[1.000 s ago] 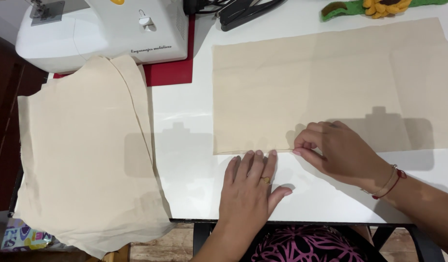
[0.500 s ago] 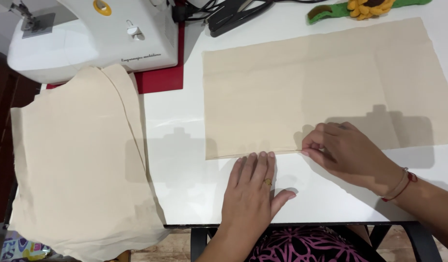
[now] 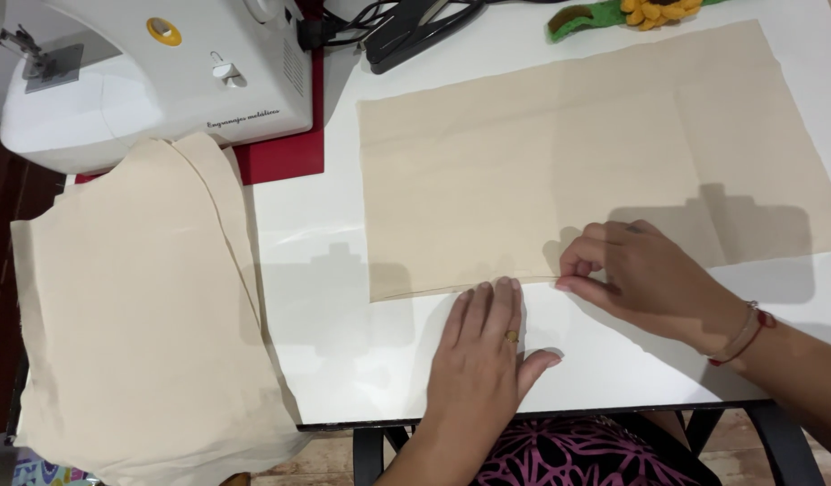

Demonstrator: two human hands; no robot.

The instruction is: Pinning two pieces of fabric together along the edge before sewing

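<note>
A beige rectangle of fabric [image 3: 569, 162] lies flat on the white table [image 3: 343, 306]. My left hand [image 3: 487, 351] rests palm down on the table, its fingertips touching the fabric's near edge. My right hand [image 3: 645, 279] pinches that same near edge between thumb and fingers, just right of the left hand. A ring sits on a left finger and a red thread band circles the right wrist.
A white sewing machine [image 3: 154, 72] stands at the back left on a red mat [image 3: 285, 153]. More beige fabric pieces [image 3: 136, 297] hang over the table's left edge. Black cables [image 3: 415, 27] and a green felt flower piece [image 3: 614, 13] lie at the back.
The view has shifted, so everything sits further right and lower in frame. My right hand has closed its fingers onto the fabric's near edge; the left hand stays flat.
</note>
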